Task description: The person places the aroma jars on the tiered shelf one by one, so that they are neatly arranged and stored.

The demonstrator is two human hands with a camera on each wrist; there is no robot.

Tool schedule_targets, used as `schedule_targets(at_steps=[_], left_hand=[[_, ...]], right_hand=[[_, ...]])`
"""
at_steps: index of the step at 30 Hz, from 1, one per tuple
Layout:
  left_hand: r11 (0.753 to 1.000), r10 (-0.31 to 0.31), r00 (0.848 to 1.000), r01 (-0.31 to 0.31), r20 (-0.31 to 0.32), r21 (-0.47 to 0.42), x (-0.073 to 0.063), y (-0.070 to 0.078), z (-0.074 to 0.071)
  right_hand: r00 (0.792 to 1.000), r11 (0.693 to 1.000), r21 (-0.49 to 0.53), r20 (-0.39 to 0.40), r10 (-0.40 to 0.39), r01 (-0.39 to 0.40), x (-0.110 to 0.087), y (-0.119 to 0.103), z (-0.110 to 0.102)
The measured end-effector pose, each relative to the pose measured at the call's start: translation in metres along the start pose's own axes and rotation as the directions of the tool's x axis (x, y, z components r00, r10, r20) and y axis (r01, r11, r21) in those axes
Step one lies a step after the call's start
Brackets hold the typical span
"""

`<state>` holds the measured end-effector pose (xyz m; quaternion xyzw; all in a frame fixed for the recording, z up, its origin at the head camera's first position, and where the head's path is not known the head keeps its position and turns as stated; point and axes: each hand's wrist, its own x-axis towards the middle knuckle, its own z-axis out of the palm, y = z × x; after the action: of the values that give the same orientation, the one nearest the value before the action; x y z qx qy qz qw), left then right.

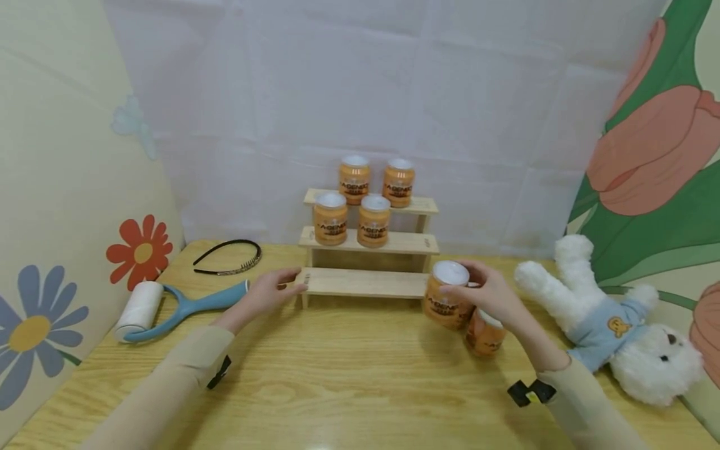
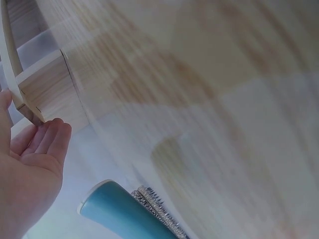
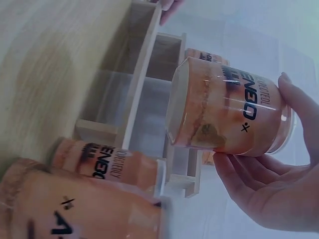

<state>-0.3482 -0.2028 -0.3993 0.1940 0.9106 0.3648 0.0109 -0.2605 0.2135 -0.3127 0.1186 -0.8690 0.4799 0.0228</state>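
In the head view my right hand (image 1: 486, 290) grips an orange jar (image 1: 444, 297) with a white lid, beside the right end of the lowest step. The right wrist view shows the held jar (image 3: 229, 109) tilted, fingers and thumb around its lid end. My left hand (image 1: 270, 290) holds the left end of the three-step wooden rack (image 1: 360, 282), thumb at one edge and fingertips at the other. On the rack, two jars stand on the top step, including a left one (image 1: 354, 181), and two on the middle step, including a right one (image 1: 374, 222). The lowest step is bare.
Near the right hand, another jar (image 1: 486, 334) is on the table; two appear in the right wrist view. A white plush toy (image 1: 613, 319) lies at right. At left are a blue-handled lint roller (image 1: 185, 306) and a black headband (image 1: 227, 256). A white cloth (image 1: 365, 81) hangs behind.
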Motion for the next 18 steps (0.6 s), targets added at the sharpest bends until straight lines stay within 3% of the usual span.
schedule_targets(at_steps=[6, 18], left_hand=[[1.000, 0.013, 1.000, -0.013, -0.011, 0.012, 0.000, -0.001, -0.002], [1.000, 0.021, 1.000, -0.020, -0.022, 0.010, 0.000, 0.002, 0.000]], right_hand=[[0.999, 0.999, 0.014, -0.017, -0.032, 0.032, 0.018, -0.010, -0.002], [0.998, 0.998, 0.062, -0.056, -0.012, 0.015, 0.050, -0.028, -0.006]])
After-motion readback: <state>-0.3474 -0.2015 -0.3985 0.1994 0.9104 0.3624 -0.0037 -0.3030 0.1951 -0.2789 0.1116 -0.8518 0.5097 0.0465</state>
